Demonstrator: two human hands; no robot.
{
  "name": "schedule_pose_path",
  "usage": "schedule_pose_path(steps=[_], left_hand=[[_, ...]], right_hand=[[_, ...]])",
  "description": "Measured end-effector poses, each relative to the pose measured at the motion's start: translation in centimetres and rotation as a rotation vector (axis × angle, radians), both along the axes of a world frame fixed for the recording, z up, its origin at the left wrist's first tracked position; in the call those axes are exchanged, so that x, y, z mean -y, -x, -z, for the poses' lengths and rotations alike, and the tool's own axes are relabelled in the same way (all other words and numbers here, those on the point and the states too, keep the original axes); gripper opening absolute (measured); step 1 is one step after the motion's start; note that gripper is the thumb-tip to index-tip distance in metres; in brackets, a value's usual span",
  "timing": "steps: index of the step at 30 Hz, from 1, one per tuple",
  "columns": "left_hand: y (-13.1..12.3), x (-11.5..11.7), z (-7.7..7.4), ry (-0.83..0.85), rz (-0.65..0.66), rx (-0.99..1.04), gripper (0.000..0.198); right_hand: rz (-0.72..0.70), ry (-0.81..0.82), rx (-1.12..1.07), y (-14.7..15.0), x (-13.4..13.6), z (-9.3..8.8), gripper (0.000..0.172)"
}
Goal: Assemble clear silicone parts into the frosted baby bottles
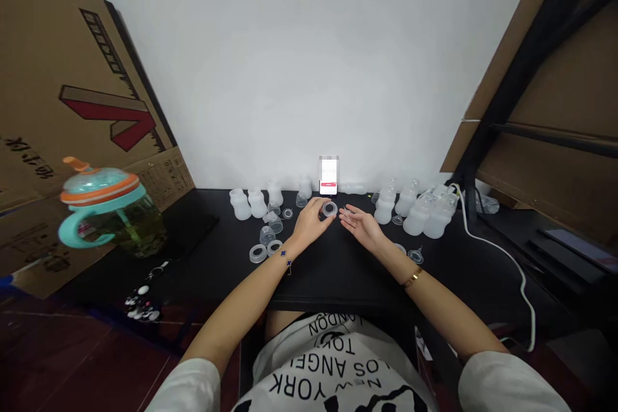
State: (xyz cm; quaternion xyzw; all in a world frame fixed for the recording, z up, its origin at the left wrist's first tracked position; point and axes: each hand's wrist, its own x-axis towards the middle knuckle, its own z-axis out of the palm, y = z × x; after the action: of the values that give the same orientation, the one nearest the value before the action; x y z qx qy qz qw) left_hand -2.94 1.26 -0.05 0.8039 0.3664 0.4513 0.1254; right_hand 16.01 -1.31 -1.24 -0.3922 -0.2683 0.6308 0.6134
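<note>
Above the middle of the black table, my left hand (313, 222) grips a white bottle ring (329, 208) between thumb and fingers, its round opening facing me. Just right of it, my right hand (361, 225) has its fingers partly curled around a small clear piece (347, 214) that looks like a bottle teat. A narrow gap separates the two hands. To the left lie white rings (257, 253), clear caps (267, 235) and a loose teat (288, 213). On the right is another clear teat (416, 255), near my right wrist.
White bottles without tops (240, 204) stand back left; bottles with teats (385, 205) stand right. A phone (329, 175) leans on the wall. A large jug with a turquoise handle (130, 225) stands left, beside a cardboard box (72, 64). A white cable (502, 248) runs along the right.
</note>
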Motion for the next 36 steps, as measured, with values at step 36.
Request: schedule_pose_path(steps=[36], left_hand=[[-0.6,0.2,0.7,-0.097,0.065,0.049,0.039]], right_hand=[[-0.083,0.144,-0.108,1.4,0.5,-0.7,0.021]])
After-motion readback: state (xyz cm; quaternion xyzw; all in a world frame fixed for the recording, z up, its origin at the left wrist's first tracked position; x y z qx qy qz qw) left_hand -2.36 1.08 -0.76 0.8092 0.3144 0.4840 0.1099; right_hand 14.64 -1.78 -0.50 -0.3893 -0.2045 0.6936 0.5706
